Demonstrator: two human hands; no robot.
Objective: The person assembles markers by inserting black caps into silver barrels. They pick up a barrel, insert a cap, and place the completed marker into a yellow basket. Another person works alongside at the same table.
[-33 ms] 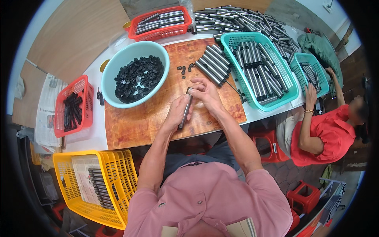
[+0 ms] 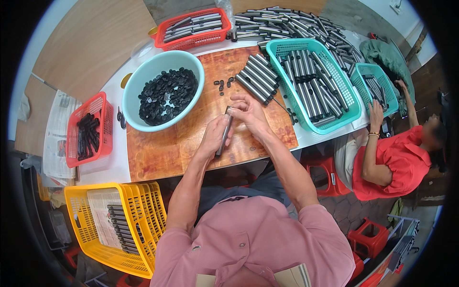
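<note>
My left hand (image 2: 212, 135) is wrapped around a grey metal tube (image 2: 220, 146) and holds it nearly upright over the wooden board (image 2: 167, 148). My right hand (image 2: 249, 115) pinches at the tube's top end; what is between its fingertips is hidden. A teal bowl (image 2: 135, 91) of small black caps (image 2: 167, 91) stands left of my hands. A few loose caps (image 2: 222, 85) and a row of tubes (image 2: 258, 79) lie on the board just beyond them.
A teal basket (image 2: 351, 112) of tubes sits to the right, a loose tube pile (image 2: 291, 26) and a red basket (image 2: 193, 26) behind. Another red basket (image 2: 88, 129) is left, a yellow basket (image 2: 119, 225) lower left. A person in red (image 2: 392, 162) sits right by a small teal basket (image 2: 377, 88).
</note>
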